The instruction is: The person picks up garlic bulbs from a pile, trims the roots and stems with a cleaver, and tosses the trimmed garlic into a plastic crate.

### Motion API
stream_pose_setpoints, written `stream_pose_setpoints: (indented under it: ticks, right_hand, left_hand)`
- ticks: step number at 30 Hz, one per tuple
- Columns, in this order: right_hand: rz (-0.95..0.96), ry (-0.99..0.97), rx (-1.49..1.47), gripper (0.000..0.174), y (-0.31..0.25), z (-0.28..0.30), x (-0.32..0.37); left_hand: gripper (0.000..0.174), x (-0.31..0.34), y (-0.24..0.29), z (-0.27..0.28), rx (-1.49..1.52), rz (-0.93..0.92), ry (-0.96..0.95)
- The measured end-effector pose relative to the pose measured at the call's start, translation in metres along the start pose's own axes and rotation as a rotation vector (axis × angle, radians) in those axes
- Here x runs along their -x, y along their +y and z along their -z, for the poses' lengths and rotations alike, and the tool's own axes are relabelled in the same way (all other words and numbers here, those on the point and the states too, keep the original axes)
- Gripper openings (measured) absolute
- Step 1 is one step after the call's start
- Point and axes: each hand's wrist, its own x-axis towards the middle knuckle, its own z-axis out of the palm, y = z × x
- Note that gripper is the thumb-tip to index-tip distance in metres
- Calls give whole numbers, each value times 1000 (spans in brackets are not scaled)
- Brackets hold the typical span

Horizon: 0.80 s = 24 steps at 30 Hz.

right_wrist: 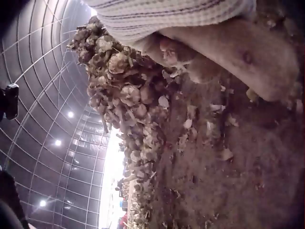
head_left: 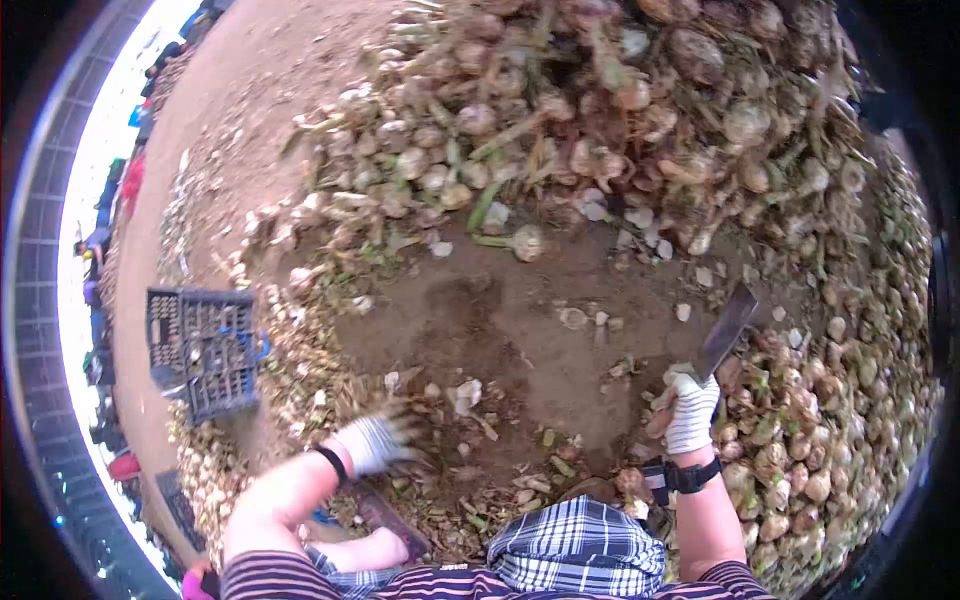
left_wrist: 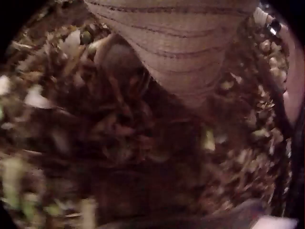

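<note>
My right hand (head_left: pixel 690 410), in a white striped glove, grips a knife with a broad, dark blade (head_left: pixel 728 330) that points up and away. In the right wrist view the knife's wooden handle (right_wrist: pixel 252 57) sticks out below the glove (right_wrist: pixel 176 14). My left hand (head_left: pixel 375 443), gloved too, is blurred over the litter of peelings left of centre, its fingers reaching right with nothing seen in them. The left wrist view shows its striped glove (left_wrist: pixel 176 43) above dark soil and scraps; the fingertips are hidden there. A single garlic bulb (head_left: pixel 528 243) with a green stem lies ahead on the soil.
A large heap of garlic with stems (head_left: pixel 600 120) rises ahead. Trimmed bulbs (head_left: pixel 800 440) are piled beside the right arm. A black plastic crate (head_left: pixel 205 350) stands at left. Plaid cloth (head_left: pixel 575 545) covers the lap, and a shoe (head_left: pixel 390 520) is near the left forearm.
</note>
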Motion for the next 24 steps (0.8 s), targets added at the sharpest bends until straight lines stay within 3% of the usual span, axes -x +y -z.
stream_pose_setpoints:
  ticks: [1, 2, 3, 4, 5, 6, 7, 9, 11, 12, 13, 15, 17, 19, 21, 22, 23, 24]
  right_hand:
    - [-24, -12, -4, 7, -2, -4, -3]
    - [-9, -19, -6, 6, 4, -4, -8]
    - [-77, -44, -49, 5, 0, -9, -7]
    - [-84, -38, -62, 5, 6, -11, -9]
    - [-90, -29, -72, 5, 12, -12, -11]
    - [-93, -48, -80, 5, 13, -15, -11]
    - [-105, -59, -95, 5, 13, -20, -11]
    - [-114, -105, -118, 5, 15, -31, -12]
    - [-159, -133, -70, 6, 19, -38, -14]
    - [-158, -161, -66, 8, 17, -42, -11]
    - [-152, -180, -64, 8, 19, -46, -10]
    - [-97, -241, 84, 9, 24, -57, -11]
    - [-82, -274, 190, 7, 12, -72, 1]
    - [-27, -380, 475, 7, 12, -85, 5]
    - [52, -402, 527, 7, 37, -89, -6]
    - [129, -470, 679, 7, 31, -94, -2]
    - [210, -539, 831, 6, 29, -101, -2]
    - [207, -542, 860, 6, 37, -105, -6]
  left_hand:
    - [46, 29, -21, -27, -67, 44, -13]
    - [47, 57, -39, -41, 97, 217, 103]
    - [47, 79, -54, -11, -5, 202, 47]
    - [50, 95, -55, 10, -234, 327, -270]
    - [55, 103, -51, 66, -123, 405, -368]
    - [61, 118, -56, 78, -99, 432, -347]
    - [60, 139, -58, 84, -68, 494, -204]
    - [63, 172, -55, 102, -37, 715, -115]
    - [64, 196, -51, 127, 411, 1013, 169]
    - [61, 203, -48, 125, 295, 1175, 212]
    - [57, 209, -46, 122, 374, 1307, 306]
    - [57, 210, -54, 109, 551, 1384, 601]
    - [63, 194, -65, 101, 883, 1445, 771]
    - [69, 180, -100, 59, 904, 1433, 813]
    - [76, 163, -157, -6, 964, 1424, 879]
    - [78, 151, -179, -10, 891, 1463, 924]
    - [84, 143, -190, 18, 935, 1590, 814]
    - [90, 137, -225, -9, 965, 1623, 891]
